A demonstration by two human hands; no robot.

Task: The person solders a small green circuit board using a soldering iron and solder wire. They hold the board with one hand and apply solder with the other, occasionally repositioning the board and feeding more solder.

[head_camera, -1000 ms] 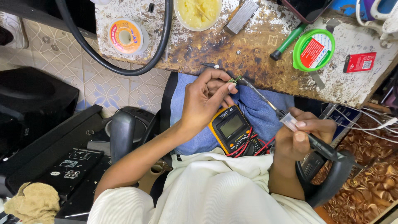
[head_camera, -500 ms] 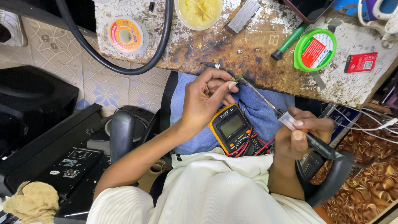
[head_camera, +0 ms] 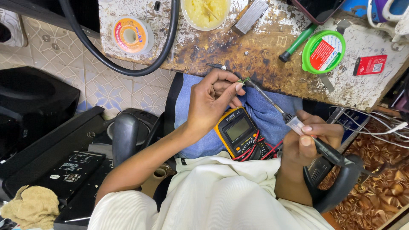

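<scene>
My left hand [head_camera: 213, 100] pinches a tiny green part [head_camera: 246, 79] between thumb and fingers, just below the edge of the worn workbench [head_camera: 255, 51]. My right hand [head_camera: 309, 138] grips a soldering iron [head_camera: 289, 119] by its dark handle; the thin metal tip reaches up and left to touch the small part. Between my hands, on blue cloth [head_camera: 264, 113] over my lap, lies a yellow and black multimeter [head_camera: 238, 132] with red leads.
On the bench lie a solder spool [head_camera: 130, 35], a tub of yellow paste [head_camera: 205, 12], a metal block [head_camera: 250, 17], a green-handled tool [head_camera: 298, 42], a green round tin [head_camera: 324, 51] and a red packet [head_camera: 370, 64]. A thick black cable [head_camera: 168, 47] loops over it. Black equipment [head_camera: 64, 170] sits left.
Both hands hold nearly still; the iron's tip stays at the small part.
</scene>
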